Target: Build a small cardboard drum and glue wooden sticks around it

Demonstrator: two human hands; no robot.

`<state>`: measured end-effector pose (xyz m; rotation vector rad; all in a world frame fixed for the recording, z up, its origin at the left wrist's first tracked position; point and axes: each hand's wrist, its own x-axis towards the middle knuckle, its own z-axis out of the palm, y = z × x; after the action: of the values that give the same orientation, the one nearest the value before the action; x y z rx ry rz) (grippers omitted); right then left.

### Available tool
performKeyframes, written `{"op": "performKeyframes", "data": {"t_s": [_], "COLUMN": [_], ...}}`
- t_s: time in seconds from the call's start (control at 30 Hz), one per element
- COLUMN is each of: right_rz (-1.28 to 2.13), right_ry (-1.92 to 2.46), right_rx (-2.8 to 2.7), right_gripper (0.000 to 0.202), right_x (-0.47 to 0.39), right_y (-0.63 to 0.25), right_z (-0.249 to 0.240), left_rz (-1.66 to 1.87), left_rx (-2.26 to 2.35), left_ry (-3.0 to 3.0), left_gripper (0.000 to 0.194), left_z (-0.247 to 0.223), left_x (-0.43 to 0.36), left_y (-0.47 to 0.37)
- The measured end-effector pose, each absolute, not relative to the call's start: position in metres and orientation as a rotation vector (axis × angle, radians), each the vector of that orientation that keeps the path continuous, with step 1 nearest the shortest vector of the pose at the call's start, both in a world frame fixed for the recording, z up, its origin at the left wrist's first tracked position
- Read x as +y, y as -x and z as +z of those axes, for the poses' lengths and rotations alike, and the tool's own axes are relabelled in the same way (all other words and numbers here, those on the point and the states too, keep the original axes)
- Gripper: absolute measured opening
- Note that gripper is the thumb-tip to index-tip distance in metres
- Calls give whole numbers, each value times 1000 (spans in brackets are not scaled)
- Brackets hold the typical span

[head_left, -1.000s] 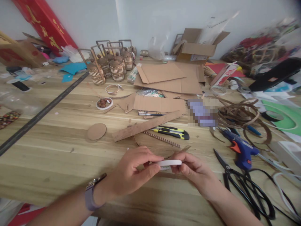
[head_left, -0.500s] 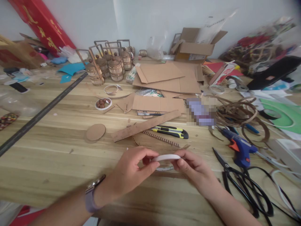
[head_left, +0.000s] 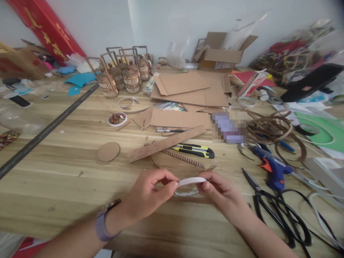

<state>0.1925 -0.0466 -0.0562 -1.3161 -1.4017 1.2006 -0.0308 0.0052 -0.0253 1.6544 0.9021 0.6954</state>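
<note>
Between my two hands is a narrow white strip (head_left: pixel 191 181), bowed upward in a shallow arc. My left hand (head_left: pixel 153 191) pinches its left end between thumb and fingers. At the right end, the thumb and fingers of my right hand (head_left: pixel 219 190) close on it. Just beneath, a pale curved band with dark marks (head_left: pixel 186 193) shows partly; whether it joins the strip I cannot tell. Beyond my hands lie a yellow and black utility knife (head_left: pixel 197 150), a long cardboard strip (head_left: pixel 166 144) and a ridged brown strip (head_left: pixel 184 158).
Black scissors (head_left: pixel 271 204) and a blue glue gun (head_left: pixel 275 170) lie to the right, near coiled brown strips (head_left: pixel 268 127). Left of centre are a cardboard disc (head_left: pixel 108 152) and a bowl of brown beads (head_left: pixel 117 119). Small lidded baskets (head_left: pixel 131 80) and cardboard sheets (head_left: pixel 188 86) are behind.
My left fingers have shifted slightly left and now pinch the very end of the strip. The strip tilts a little more, its left end lower. My right hand is nearly still.
</note>
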Motion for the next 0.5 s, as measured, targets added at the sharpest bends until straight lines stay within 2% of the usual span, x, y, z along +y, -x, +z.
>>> {"op": "performKeyframes", "data": {"t_s": [0.27,0.37,0.5], "right_rz": [1312,1199,987], "right_ry": [1299,1374,1462], "right_rx": [-1349,-1433,-1538], "right_gripper": [45,47,40], "right_x": [-40,-38,-36], "right_y": [-191,-188,-182], "right_z": [-51,-52,-51], "left_rz": [542,531,619], "left_rx": [548,495,495], "left_ry": [-1263,-1172,-1085], "left_gripper": [29,28,25], "left_z": [-31,-29,-29], "left_x": [3,3,5], "left_y": [32,32,30]}}
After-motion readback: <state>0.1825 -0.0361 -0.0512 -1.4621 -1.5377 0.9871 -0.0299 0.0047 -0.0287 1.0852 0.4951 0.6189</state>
